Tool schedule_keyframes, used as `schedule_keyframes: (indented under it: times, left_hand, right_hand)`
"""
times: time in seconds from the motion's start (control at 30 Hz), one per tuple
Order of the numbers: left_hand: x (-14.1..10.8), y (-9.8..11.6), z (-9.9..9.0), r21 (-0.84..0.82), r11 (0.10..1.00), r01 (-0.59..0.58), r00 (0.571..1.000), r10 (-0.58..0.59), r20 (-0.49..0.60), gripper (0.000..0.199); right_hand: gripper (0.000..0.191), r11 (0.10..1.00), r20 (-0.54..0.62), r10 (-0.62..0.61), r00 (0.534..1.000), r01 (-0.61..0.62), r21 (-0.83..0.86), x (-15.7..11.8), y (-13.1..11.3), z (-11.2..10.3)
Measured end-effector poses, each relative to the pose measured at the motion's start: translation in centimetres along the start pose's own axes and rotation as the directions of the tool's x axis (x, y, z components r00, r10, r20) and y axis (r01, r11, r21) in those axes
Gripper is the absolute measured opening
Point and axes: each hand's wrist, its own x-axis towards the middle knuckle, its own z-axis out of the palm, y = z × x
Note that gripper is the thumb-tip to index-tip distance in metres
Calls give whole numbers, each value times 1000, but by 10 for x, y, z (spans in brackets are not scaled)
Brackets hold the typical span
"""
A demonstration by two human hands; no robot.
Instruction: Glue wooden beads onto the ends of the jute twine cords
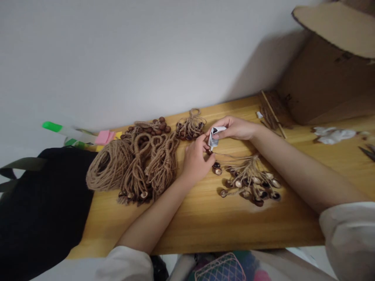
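My right hand [227, 128] is closed round a small white tube [215, 138], its nozzle pointing down. Just below the nozzle, my left hand [198, 158] pinches a small dark brown shell [209, 153] tied to a thin cord. The nozzle meets or nearly meets that shell. Cords run right from there to a bundle of twine [252, 168] with several half shells, some dark, some pale inside, spread on the wooden table [187, 226]. Two more shells [216, 168] lie just right of my left fingertips.
Left of my hands sit a twine coil [109, 166], knotted rope bundles [161, 162] and a smaller beaded bundle [190, 127]. A black bag [43, 207] covers the left end. Pink sticky notes [104, 137], a cardboard box [328, 82], crumpled tissue [334, 134] and a thin stick [274, 113] stand farther out.
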Motion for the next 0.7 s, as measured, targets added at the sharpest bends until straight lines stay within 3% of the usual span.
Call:
schedule_keyframes:
  times: [0.7]
  left_hand:
    - [0, -1, 0, 0, 1000, 1, 1000, -1, 8, 58]
  right_hand:
    - [25, 1000, 30, -26, 999, 26, 10, 0, -1, 0]
